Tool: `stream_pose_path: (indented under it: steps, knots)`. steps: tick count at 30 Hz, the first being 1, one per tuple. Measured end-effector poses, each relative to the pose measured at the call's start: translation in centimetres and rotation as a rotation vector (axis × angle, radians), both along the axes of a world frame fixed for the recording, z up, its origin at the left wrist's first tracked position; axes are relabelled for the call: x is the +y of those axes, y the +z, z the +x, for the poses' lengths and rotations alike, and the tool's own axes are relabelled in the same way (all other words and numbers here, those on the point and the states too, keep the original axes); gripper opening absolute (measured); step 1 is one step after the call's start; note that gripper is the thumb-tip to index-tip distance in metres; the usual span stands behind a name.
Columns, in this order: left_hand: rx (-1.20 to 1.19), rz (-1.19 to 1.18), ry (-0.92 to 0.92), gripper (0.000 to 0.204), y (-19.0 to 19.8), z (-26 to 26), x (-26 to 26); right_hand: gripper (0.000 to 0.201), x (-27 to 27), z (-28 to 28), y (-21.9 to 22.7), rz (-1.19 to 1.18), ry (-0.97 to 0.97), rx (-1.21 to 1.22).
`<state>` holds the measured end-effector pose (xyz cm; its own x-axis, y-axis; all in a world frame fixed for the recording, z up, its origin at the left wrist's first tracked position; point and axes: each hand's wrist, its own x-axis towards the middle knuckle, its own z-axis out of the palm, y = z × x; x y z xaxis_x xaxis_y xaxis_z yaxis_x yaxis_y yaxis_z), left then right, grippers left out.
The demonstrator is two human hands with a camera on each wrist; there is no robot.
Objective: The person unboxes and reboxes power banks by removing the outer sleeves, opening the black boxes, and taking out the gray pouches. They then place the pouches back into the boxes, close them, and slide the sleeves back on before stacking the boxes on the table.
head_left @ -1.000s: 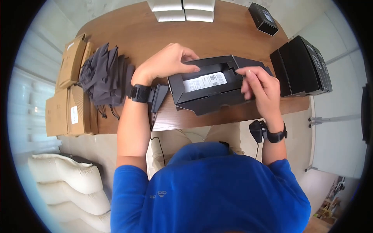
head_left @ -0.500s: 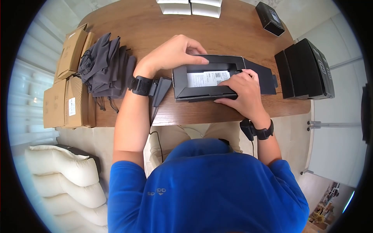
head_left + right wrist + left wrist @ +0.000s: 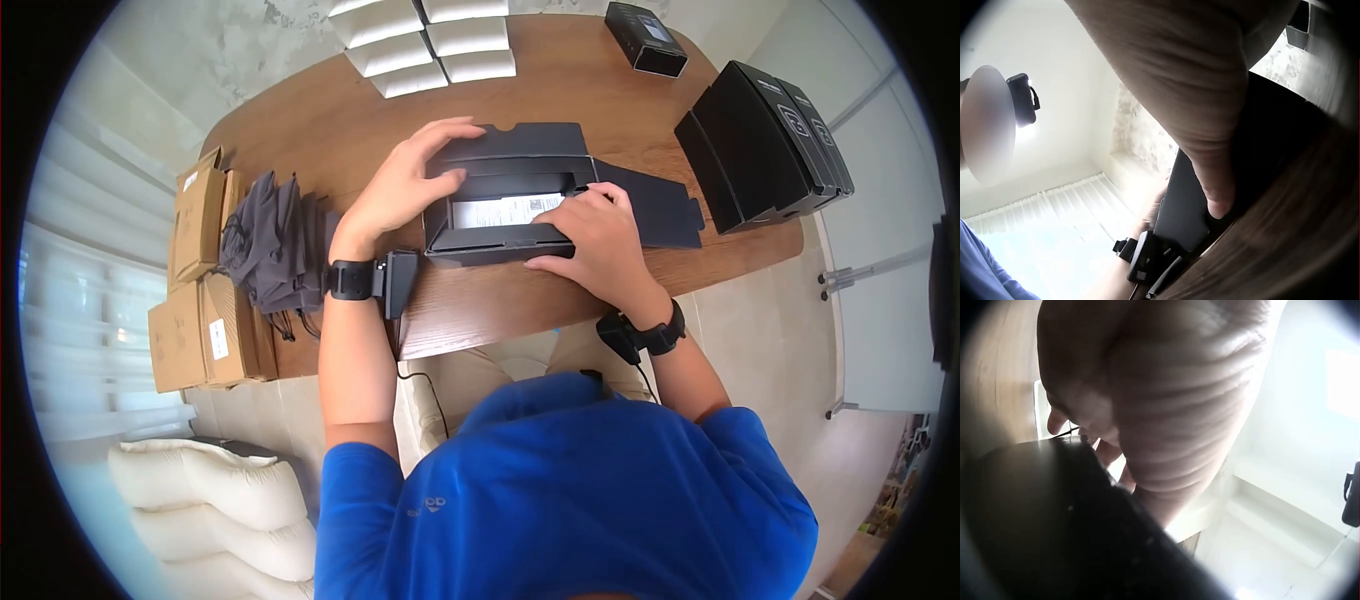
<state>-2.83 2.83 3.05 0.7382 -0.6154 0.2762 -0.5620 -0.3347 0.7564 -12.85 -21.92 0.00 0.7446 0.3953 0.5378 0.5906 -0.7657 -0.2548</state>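
Observation:
An open black cardboard box (image 3: 480, 240) lies near the table's front edge, a white printed paper (image 3: 490, 212) inside it. Behind its opening a wide flap (image 3: 540, 140) is folded outward, and a tapered flap (image 3: 660, 210) extends right. My left hand (image 3: 400, 185) holds the back left corner, thumb at the rim and fingers over the flap's left end. My right hand (image 3: 605, 235) grips the front wall near its right end, fingers over the rim. In the right wrist view the thumb (image 3: 1216, 187) presses along the box's outer side (image 3: 1185, 206). The left fingertips are mostly hidden in the left wrist view.
Brown cartons (image 3: 190, 330) and grey drawstring pouches (image 3: 275, 245) stand at the left. White open-fronted boxes (image 3: 480, 65) are at the back. Large black boxes (image 3: 745, 150) stand at the right, with a smaller black box (image 3: 645, 40) beyond. A cable (image 3: 430, 378) hangs from the left wrist camera.
My right hand has gone from the box's right end to grip its front wall. The back flap now shows, folded outward. My left hand has stayed by the back left corner.

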Motion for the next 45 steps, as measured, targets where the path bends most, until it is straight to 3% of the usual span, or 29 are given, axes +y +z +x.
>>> stream_pose_path:
  steps: [3,4,6,10,15,16,18,22,27,31,33,38,45]
  knots:
    - [0.295,-0.255,-0.053,0.041,0.5,0.2,1.4,0.038,0.1,0.0,-0.1,-0.003,0.005,-0.016]
    - [0.287,-0.249,-0.053,0.041,0.6,0.1,2.0,0.037,0.0,0.0,0.0,-0.006,0.012,-0.025]
    - [0.49,-0.256,-0.044,0.037,0.6,0.2,3.2,0.035,-0.1,0.2,0.0,-0.007,0.023,-0.041]
    - [0.499,-0.167,-0.059,0.037,0.3,0.3,3.5,0.037,-0.3,0.3,0.0,-0.012,0.029,-0.012]
    - [0.249,-0.178,-0.001,0.045,-2.1,0.6,-0.7,0.04,-0.5,0.3,-0.1,0.006,0.003,-0.006]
    - [0.25,-0.175,-0.005,0.045,-2.6,0.7,-1.2,0.04,-0.5,0.3,0.0,0.017,0.01,-0.022]
    - [0.504,-0.354,0.101,0.05,-3.4,0.9,-2.0,0.04,-0.7,0.3,0.0,0.029,0.011,-0.036]
    - [0.548,-0.426,0.259,0.07,-4.1,0.9,-2.7,0.043,-1.0,0.4,0.1,0.053,0.024,-0.053]
    - [0.498,-0.417,0.292,0.075,-5.1,2.0,-1.9,0.041,-1.1,0.3,0.2,0.052,0.038,-0.03]
    - [0.445,-0.433,0.363,0.08,-5.2,2.0,-1.9,0.034,-1.4,0.0,-0.5,0.261,0.05,-0.029]
    - [0.422,-0.428,0.372,0.079,-5.1,1.9,-1.9,0.033,-1.8,-0.3,-0.7,0.35,0.043,-0.05]
    - [0.402,-0.387,0.411,0.075,-4.7,1.6,-1.8,0.045,-2.3,-2.5,-0.8,0.209,-0.167,-0.039]
    - [0.393,-0.373,0.419,0.071,-5.3,2.0,-1.9,0.053,-3.3,-2.2,-1.1,0.172,-0.152,0.043]
